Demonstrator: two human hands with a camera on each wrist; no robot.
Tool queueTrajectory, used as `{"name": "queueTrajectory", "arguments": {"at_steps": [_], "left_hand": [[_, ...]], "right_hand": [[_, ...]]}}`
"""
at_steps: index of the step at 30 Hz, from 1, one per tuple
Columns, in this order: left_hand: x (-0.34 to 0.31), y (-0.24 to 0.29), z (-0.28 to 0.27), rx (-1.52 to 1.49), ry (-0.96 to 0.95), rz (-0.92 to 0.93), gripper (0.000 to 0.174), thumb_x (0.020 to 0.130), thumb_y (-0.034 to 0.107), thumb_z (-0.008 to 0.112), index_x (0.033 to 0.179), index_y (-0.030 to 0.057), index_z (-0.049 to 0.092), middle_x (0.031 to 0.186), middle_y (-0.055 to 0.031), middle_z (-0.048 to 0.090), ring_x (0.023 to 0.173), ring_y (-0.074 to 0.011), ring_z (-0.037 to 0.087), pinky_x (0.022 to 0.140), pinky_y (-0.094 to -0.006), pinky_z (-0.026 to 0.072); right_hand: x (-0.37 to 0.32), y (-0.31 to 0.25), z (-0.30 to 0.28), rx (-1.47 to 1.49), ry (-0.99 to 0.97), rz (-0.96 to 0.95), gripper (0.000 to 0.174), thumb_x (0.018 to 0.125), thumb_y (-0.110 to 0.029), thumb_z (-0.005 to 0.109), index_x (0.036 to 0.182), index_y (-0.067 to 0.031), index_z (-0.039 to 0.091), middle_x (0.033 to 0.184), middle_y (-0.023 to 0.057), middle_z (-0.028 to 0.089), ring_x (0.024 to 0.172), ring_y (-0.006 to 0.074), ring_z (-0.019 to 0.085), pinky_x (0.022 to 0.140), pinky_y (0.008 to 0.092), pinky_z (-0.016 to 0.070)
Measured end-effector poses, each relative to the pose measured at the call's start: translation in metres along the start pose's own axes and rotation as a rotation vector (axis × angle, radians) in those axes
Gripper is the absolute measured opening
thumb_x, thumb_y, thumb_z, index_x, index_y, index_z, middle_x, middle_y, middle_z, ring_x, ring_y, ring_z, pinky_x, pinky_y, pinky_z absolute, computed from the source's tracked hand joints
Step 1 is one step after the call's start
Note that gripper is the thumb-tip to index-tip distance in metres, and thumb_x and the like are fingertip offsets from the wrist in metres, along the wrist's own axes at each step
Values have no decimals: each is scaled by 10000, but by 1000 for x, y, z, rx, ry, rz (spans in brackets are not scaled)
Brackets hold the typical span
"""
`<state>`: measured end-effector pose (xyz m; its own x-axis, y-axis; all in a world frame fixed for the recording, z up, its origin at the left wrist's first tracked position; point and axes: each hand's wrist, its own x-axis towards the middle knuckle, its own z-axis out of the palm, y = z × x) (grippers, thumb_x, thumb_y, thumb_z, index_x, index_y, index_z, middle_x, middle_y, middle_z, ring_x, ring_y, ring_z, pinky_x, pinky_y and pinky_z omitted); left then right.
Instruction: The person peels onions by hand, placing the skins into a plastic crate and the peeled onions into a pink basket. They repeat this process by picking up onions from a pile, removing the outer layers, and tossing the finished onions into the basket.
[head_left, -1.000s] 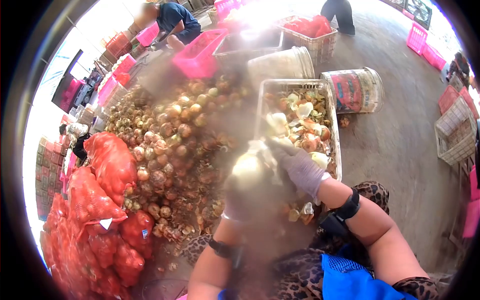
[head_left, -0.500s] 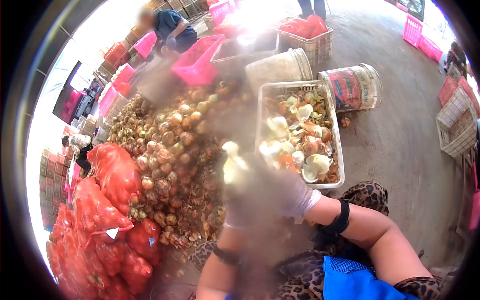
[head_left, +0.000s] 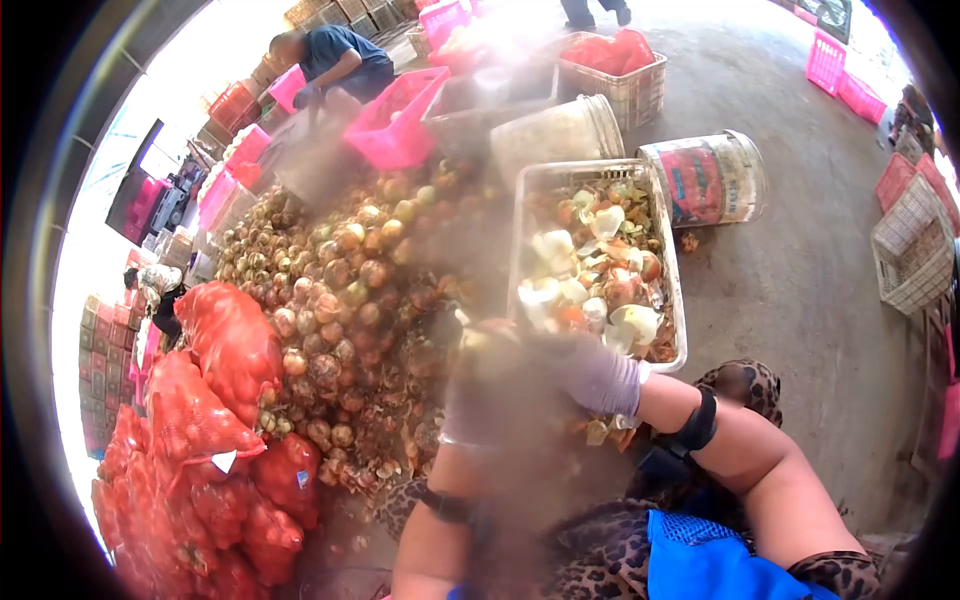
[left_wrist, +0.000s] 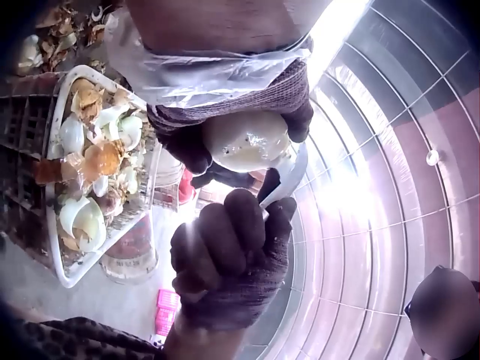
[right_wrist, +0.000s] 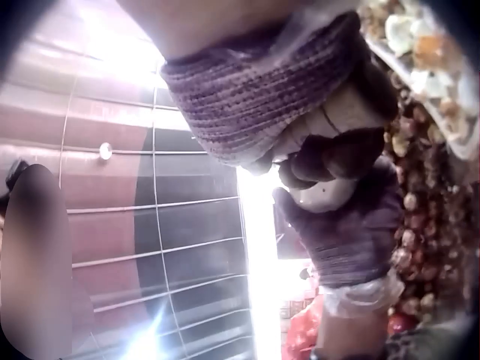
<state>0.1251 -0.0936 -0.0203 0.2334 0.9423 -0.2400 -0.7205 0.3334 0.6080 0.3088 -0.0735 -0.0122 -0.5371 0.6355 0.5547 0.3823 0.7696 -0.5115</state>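
My gloved left hand (left_wrist: pixel 232 124) grips a peeled white onion (left_wrist: pixel 247 141), its fingers wrapped round the sides. In the right wrist view the same onion (right_wrist: pixel 326 196) shows between the two hands. My gloved right hand (left_wrist: pixel 232 255) is curled round a knife whose curved, pale blade (left_wrist: pixel 291 178) lies right at the onion's edge; the handle is mostly hidden in the fist. A smear on the head camera blurs the left hand (head_left: pixel 485 400) and the fingers of the right hand (head_left: pixel 600 375), both beside the near-left corner of a white crate (head_left: pixel 683 345).
Onion skins (head_left: pixel 610 270) fill much of the crate. To the left spreads a heap of unpeeled onions (head_left: pixel 340 290), with red mesh sacks (head_left: pixel 200 430) nearer me. Buckets (head_left: pixel 700 180) and a pink crate (head_left: pixel 395 120) stand beyond; another person (head_left: pixel 345 60) bends at the back left.
The right hand has come back from the crate's edge toward me and in against the onion. The onion stood up more visibly half a second ago and is now largely behind the blur.
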Motion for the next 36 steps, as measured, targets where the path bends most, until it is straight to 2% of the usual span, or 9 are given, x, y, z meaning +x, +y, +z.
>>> {"name": "queueTrajectory", "arguments": {"at_steps": [2,5,7,9,15,21,23,32,36], "left_hand": [[-3,-1,3,132,-15,89,716,752,486,745,1263,58,484,1182,-110,566,1055,-251,575,908,-399,516],[-4,1,0,218,-13,158,714,739,489,760,1237,56,487,1142,-102,567,1001,-240,578,876,-382,523],[-5,4,0,187,-12,169,736,724,496,775,1236,58,481,1133,-104,565,985,-237,579,865,-377,526],[-7,12,10,184,-33,150,799,697,521,791,1254,53,461,1133,-100,562,997,-230,576,872,-369,523],[-9,23,40,583,-128,210,1067,617,623,801,1354,4,342,1178,-77,525,1092,-187,539,952,-326,470],[-14,16,36,699,-128,251,1167,599,608,817,1418,-7,256,1190,-99,521,1091,-192,552,944,-332,479],[-10,12,29,942,-76,393,1107,625,605,803,1395,-10,298,1144,-94,536,1051,-195,574,919,-331,493],[-9,9,20,1042,-141,440,1020,649,538,827,1369,-6,350,1091,-95,572,1026,-176,584,901,-311,489],[-16,8,29,656,-106,251,960,636,400,853,1367,7,371,1086,-88,594,1005,-197,607,873,-330,522]], "right_hand": [[9,-2,-13,17,71,90,479,830,-60,556,1304,-44,485,906,173,647,720,273,634,678,356,533],[18,52,-20,554,-91,1009,451,925,-177,503,1356,-69,432,839,153,629,732,207,623,686,343,521],[17,51,-28,504,35,1082,471,923,-255,554,1358,-106,449,773,106,618,713,178,613,697,331,510],[17,23,-31,153,8,917,533,934,-296,549,1413,-120,394,723,96,610,639,175,595,639,332,505],[23,-35,-49,220,-73,440,562,790,-255,650,1286,-49,484,754,155,630,681,287,642,618,421,509],[15,-17,-33,99,20,196,471,723,-194,683,1160,-54,572,761,165,640,693,339,638,624,428,512],[14,-20,-39,87,-49,201,477,711,-174,682,1161,-61,572,758,166,642,705,346,640,640,424,515],[8,-8,-35,193,-18,315,308,685,-189,678,960,-51,654,795,156,649,737,337,638,682,423,511],[6,8,-20,51,103,283,252,678,-220,678,873,-60,681,857,139,634,785,303,602,713,375,488]]}}
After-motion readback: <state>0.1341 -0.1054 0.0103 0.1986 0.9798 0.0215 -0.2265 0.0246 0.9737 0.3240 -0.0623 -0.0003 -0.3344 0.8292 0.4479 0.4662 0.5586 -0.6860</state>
